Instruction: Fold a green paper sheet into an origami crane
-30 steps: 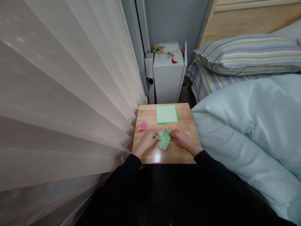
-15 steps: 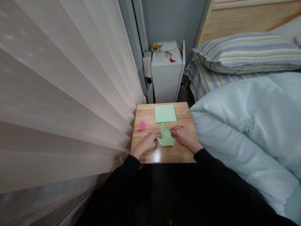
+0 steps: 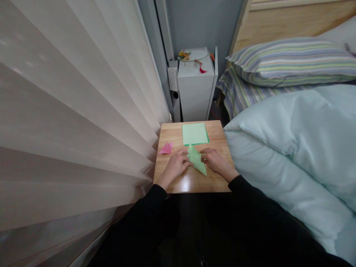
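Note:
A partly folded sheet of light green origami paper point(image 3: 197, 159) lies slanted on the small wooden table point(image 3: 191, 184), one corner pointing toward me. My left hand point(image 3: 178, 163) grips its left edge, fingers closed on the paper. On the opposite side my right hand point(image 3: 214, 160) pinches the right edge, fingertips curled around it. Just beyond, a stack of square green paper point(image 3: 195, 133) rests flat, pale green on top with a darker green edge showing beneath. To the left of my left hand sits a folded pink paper piece point(image 3: 166, 148).
Pleated curtains point(image 3: 111, 122) hang close along the table's left side. A bed with a pale blue quilt point(image 3: 278, 141) and a striped pillow point(image 3: 294, 63) borders the right. Behind the table stands a white cabinet point(image 3: 194, 92) with small decorations, including a red tassel point(image 3: 203, 69).
The green paper has turned and narrowed, its near corner now pointing down to the right. My left hand has shifted slightly, its fingers further over the paper's left side.

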### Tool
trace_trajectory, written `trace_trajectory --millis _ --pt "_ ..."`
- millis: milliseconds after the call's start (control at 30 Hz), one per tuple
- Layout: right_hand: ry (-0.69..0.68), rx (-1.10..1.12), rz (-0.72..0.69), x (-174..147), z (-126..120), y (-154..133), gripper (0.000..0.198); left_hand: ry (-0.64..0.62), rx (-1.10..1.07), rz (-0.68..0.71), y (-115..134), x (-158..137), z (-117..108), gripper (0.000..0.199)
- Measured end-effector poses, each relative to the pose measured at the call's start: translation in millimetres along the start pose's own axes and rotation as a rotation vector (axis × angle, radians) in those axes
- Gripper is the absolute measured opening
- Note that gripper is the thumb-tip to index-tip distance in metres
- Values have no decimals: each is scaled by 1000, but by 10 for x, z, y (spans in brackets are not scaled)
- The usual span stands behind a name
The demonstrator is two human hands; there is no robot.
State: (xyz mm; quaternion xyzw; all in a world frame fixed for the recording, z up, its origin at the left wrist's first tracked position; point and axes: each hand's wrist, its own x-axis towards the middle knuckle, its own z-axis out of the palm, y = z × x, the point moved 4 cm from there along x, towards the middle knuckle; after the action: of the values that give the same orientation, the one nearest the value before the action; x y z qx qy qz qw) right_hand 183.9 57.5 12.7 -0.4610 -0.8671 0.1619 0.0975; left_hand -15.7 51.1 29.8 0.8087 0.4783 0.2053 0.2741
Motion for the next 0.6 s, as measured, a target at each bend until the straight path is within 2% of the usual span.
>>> trace_trajectory --millis 167,233,400,600 --pt "114 4 19 -12 -130 -111 30 96 -47 -155 -36 19 -59 10" --pt "156 73 1 -8 -177 -183 22 103 -93 -184 -44 28 -66 13" --pt "98 280 114 27 -163 -168 12 70 -232 -200 -32 57 -77 15" --pt "82 476 140 58 -265 -21 26 46 -432 -271 -87 94 -144 26"
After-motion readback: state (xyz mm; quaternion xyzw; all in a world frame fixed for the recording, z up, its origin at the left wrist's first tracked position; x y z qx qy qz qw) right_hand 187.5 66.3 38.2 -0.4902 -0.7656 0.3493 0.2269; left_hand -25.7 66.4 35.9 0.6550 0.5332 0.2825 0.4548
